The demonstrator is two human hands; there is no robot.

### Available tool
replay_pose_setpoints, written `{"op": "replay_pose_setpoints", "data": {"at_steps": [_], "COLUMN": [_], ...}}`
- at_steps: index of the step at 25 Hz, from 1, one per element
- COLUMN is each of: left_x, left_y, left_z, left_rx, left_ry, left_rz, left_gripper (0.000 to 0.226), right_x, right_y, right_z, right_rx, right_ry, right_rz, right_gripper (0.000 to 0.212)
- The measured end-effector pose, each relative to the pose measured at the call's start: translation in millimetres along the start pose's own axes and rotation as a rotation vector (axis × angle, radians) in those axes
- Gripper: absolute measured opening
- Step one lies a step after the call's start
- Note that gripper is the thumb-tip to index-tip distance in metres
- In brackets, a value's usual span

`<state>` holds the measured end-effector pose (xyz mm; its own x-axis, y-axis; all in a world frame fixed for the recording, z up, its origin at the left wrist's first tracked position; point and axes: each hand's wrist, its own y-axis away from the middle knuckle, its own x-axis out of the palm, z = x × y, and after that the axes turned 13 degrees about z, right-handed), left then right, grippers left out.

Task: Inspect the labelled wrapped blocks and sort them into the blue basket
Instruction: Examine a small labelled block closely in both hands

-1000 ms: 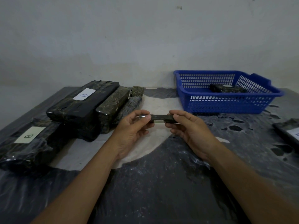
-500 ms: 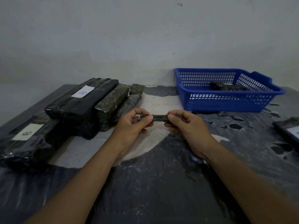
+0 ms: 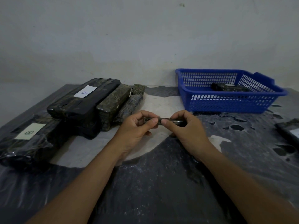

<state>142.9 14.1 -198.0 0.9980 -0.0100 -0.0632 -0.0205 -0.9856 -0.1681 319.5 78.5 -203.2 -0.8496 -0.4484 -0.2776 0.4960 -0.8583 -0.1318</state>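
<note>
Both hands hold one small dark wrapped block level above the middle of the table. My left hand pinches its left end and my right hand pinches its right end, thumbs nearly meeting on the near side. The blue basket stands at the back right with one dark wrapped block lying in it. To the left lies a pile of large wrapped blocks: one with a white "B" label on top, another "B" labelled block nearer me, and narrower blocks beside them.
A worn black-and-white table surface runs under everything. At the right edge lies part of another dark block with a white label. A plain pale wall stands right behind the table.
My hands stayed in place while their thumbs slid closer together along the small block, covering more of it. The view shifted slightly.
</note>
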Motion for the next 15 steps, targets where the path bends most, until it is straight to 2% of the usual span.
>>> {"op": "replay_pose_setpoints", "data": {"at_steps": [3,7,9,12,15], "left_x": [-2,-6,-6,-7,-6], "left_y": [-1,-1,-1,-3,-4], "left_z": [1,4,5,6,6], "left_rx": [0.005,0.028,0.041,0.037,0.002], "left_ry": [0.046,0.066,0.033,0.062,0.15], "left_rz": [-0.004,-0.012,-0.011,-0.041,-0.029], "left_gripper": [0.011,0.024,0.036,0.047,0.038], "right_x": [-1,-7,-8,-5,-3], "right_y": [-1,-3,-3,-2,-3], "right_z": [3,12,13,13,13], "right_rx": [0.023,0.116,0.117,0.078,0.043], "right_ry": [-0.084,-0.599,-0.762,-0.807,-0.763], "right_rz": [0.033,0.155,0.174,0.151,0.139], "right_gripper": [0.034,0.034,0.037,0.025,0.019]}}
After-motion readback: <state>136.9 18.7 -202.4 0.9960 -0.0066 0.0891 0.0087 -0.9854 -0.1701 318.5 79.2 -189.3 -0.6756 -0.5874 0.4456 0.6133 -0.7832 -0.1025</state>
